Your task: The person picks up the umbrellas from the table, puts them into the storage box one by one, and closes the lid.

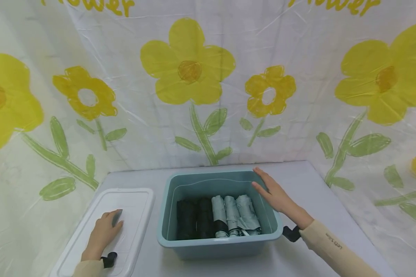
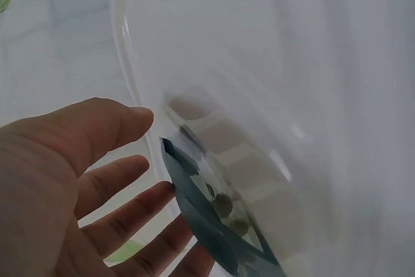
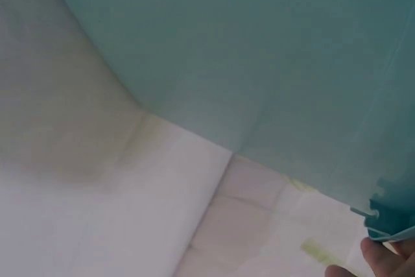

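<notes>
On the glossy white lid (image 1: 133,200) at the left, my left hand (image 1: 102,232) lies palm down, its fingers loosely bent. In the left wrist view, its fingertips touch the edge of a small dark-teal piece (image 2: 214,225) with a shiny face and dark round marks; its kind is unclear. My right hand (image 1: 272,194) rests on the right rim of a teal plastic bin (image 1: 218,243), fingers extended toward the far corner. Inside the bin, folded umbrellas stand side by side: black ones (image 1: 187,219) at the left, pale blue-grey ones (image 1: 244,211) at the right.
The bin stands on a white table (image 1: 315,215), to the right of the lid. Behind and at both sides hangs a white curtain (image 1: 222,134) printed with yellow flowers. In the right wrist view, the bin's outer wall (image 3: 246,63) fills the upper part.
</notes>
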`<state>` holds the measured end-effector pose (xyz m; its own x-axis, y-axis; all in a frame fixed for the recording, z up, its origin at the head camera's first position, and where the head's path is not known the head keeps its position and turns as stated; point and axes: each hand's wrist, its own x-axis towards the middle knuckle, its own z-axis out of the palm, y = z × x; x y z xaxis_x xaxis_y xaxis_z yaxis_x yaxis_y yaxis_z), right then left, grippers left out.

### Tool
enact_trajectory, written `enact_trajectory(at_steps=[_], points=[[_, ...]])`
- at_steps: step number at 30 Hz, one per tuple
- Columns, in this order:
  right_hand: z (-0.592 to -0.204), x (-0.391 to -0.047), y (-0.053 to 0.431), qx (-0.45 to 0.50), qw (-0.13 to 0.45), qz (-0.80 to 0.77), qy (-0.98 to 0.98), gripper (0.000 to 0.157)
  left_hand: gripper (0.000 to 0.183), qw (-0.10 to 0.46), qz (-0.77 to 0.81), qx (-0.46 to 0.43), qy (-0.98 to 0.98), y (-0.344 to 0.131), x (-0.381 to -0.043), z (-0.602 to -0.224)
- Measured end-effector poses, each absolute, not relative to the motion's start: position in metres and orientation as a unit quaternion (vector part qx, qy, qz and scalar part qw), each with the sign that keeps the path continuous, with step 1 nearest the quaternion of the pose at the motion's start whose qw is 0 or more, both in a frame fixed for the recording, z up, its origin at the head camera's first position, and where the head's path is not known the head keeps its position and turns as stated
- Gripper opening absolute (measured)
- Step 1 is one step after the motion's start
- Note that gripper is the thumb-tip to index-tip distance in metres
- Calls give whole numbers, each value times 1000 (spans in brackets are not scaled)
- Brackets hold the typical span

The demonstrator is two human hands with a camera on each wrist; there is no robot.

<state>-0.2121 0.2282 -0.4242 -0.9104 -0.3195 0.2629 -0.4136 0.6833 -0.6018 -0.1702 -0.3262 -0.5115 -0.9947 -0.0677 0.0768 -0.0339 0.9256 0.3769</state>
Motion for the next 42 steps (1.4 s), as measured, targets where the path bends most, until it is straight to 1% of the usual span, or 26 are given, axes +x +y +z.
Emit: enact_trajectory(at_steps=[6,24,42], points=[[-425,-213,228,199,67,344,-915,59,48,54,-175,31,-983,-331,-171,-513],[-425,-214,227,189,68,328,-923,61,45,27,-150,-16,-988,-342,-174,-494],[-424,-214,228,190,65,318,-927,62,49,65,-156,-60,-984,-343,-172,-469]])
